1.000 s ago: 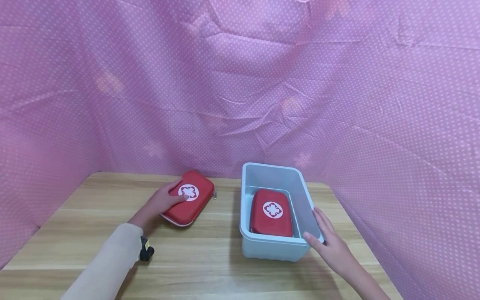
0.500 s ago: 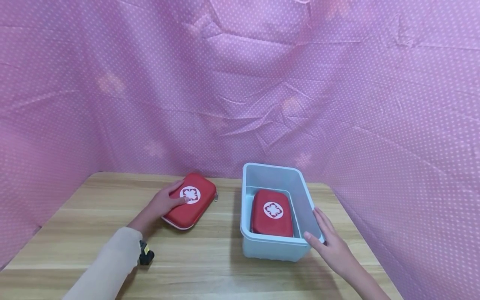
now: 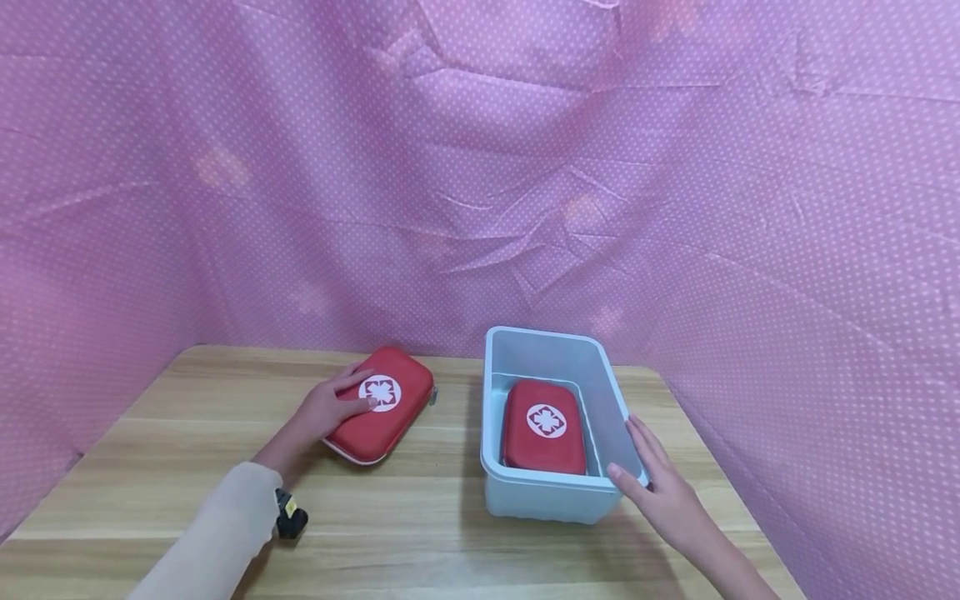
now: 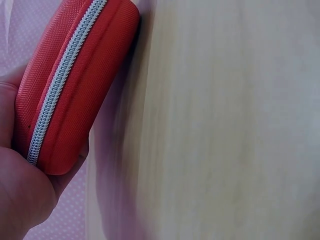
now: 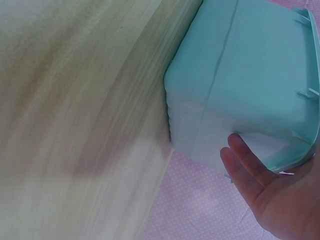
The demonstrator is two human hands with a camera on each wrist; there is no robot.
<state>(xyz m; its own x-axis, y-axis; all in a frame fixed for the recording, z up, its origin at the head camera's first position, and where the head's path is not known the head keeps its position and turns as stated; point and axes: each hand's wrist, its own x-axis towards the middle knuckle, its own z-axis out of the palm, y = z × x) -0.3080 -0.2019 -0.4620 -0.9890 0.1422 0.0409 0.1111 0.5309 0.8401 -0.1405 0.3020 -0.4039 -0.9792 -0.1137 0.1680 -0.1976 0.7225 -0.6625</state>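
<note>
A red first-aid case (image 3: 390, 417) with a white cross emblem is in my left hand (image 3: 322, 412), left of centre in the head view. My thumb and fingers grip its left side. The left wrist view shows its silver zipper edge (image 4: 67, 75), close over the wooden table. On the right, my right hand (image 3: 667, 492) holds the near right corner of a pale blue plastic bin (image 3: 551, 500). The thumb lies over the rim, and the fingers (image 5: 247, 160) lie along the outer wall in the right wrist view. A second red first-aid case (image 3: 543, 450) lies flat inside the bin.
The wooden table (image 3: 405, 533) reaches back to a pink dotted cloth (image 3: 480, 208), which also hangs along the left and right sides. A small black device (image 3: 291, 515) is strapped at my left wrist.
My left hand and the first-aid case in it have shifted slightly toward me. The right hand, the bin and the case inside it have stayed put.
</note>
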